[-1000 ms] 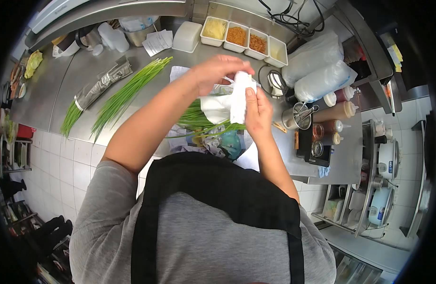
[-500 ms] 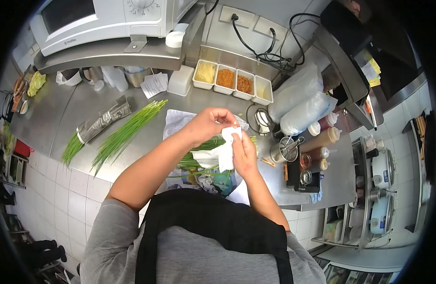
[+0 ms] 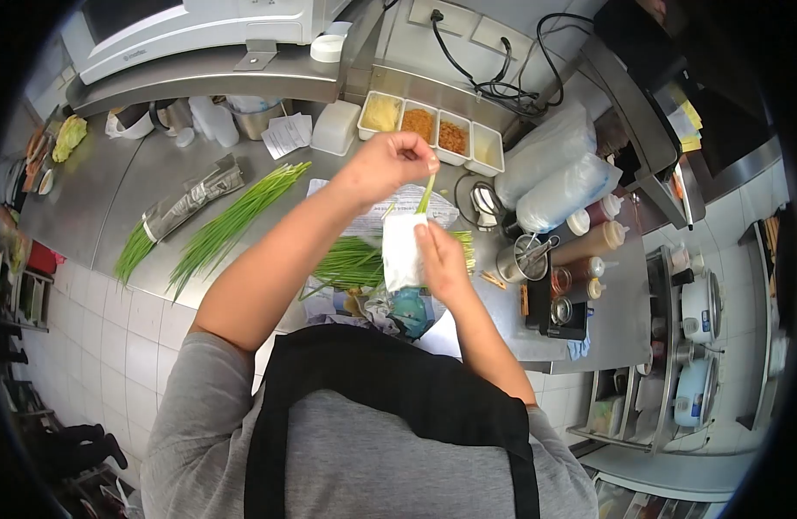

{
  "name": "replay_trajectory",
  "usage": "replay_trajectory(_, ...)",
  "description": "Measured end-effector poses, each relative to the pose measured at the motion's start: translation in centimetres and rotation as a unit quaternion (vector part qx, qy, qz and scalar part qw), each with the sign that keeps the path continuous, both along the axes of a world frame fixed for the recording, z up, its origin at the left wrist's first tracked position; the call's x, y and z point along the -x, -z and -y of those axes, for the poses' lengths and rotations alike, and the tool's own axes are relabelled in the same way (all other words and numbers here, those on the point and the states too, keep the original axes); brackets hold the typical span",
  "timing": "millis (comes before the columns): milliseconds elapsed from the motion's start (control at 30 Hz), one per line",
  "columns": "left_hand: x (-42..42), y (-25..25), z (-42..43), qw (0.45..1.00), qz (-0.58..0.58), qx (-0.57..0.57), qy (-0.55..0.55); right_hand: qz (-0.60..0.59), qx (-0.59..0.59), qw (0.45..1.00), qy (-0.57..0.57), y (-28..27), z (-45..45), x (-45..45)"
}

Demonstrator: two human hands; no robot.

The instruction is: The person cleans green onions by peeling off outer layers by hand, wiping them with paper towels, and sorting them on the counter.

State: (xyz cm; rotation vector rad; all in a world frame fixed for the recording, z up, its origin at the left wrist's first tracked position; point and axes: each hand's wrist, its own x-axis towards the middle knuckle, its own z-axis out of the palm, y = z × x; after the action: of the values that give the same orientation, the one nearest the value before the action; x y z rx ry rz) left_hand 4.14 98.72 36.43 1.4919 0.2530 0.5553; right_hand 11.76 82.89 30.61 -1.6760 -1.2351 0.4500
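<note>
My left hand (image 3: pixel 379 173) pinches the upper end of a thin green chive stalk (image 3: pixel 426 197) above the worktop. The stalk's other end goes into a folded white paper towel (image 3: pixel 404 253). Around the towel's right side my right hand (image 3: pixel 443 259) is closed, thumb against the paper. Below the hands a pile of chives (image 3: pixel 347 262) lies on printed paper (image 3: pixel 359 223), partly hidden by the towel. Crumpled paper and a teal patch (image 3: pixel 409 311) show near my apron. To the left lie a loose chive bunch (image 3: pixel 234 227) and a newspaper-wrapped bunch (image 3: pixel 191 203).
White tubs of shredded food (image 3: pixel 417 123) stand along the back wall. At the right are bagged stacks (image 3: pixel 567 192), a metal cup with utensils (image 3: pixel 521 258) and sauce bottles (image 3: pixel 593 246). A microwave (image 3: pixel 199 35) sits on the shelf at upper left.
My left hand has moved up, away from the right, and a length of stalk now shows between them. The towel hangs flatter and slightly lower. The view has shifted a little.
</note>
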Motion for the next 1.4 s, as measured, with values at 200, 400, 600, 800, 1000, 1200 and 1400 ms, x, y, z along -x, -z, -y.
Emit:
replay_trajectory(200, 0.4, 0.0, -0.1, 0.998, -0.049, -0.003, 0.030, -0.135, -0.038, 0.990, 0.026, 0.9, 0.8, 0.0)
replay_trajectory(400, -1.2, 0.7, 0.8, 0.998, -0.012, -0.060, 0.014, -0.075, -0.003, 0.997, 0.026, -1.2, -0.8, -0.2)
replay_trajectory(600, 1.1, -3.3, -2.5, 0.997, -0.044, 0.031, -0.055, 0.022, 0.042, 0.999, 0.008, 3.9, 3.9, 1.5)
replay_trajectory(800, 0.1, -5.0, -3.0, 0.994, 0.048, -0.019, -0.098, 0.108, 0.126, 0.985, 0.048, 7.7, 9.7, -1.8)
replay_trajectory(1000, 1.4, -12.2, 1.2, 0.966, 0.112, -0.126, -0.194, -0.388, 0.011, 0.907, 0.167, 10.8, 14.9, -9.0)
replay_trajectory(1200, -0.1, -11.8, 1.8, 0.961, 0.038, -0.237, -0.135, -0.581, -0.144, 0.798, 0.070, 5.7, 11.7, -8.7)
replay_trajectory(1400, -2.7, -2.1, 0.4, 0.990, -0.051, -0.130, 0.012, 0.098, -0.034, 0.944, 0.315, 4.9, 8.7, -8.0)
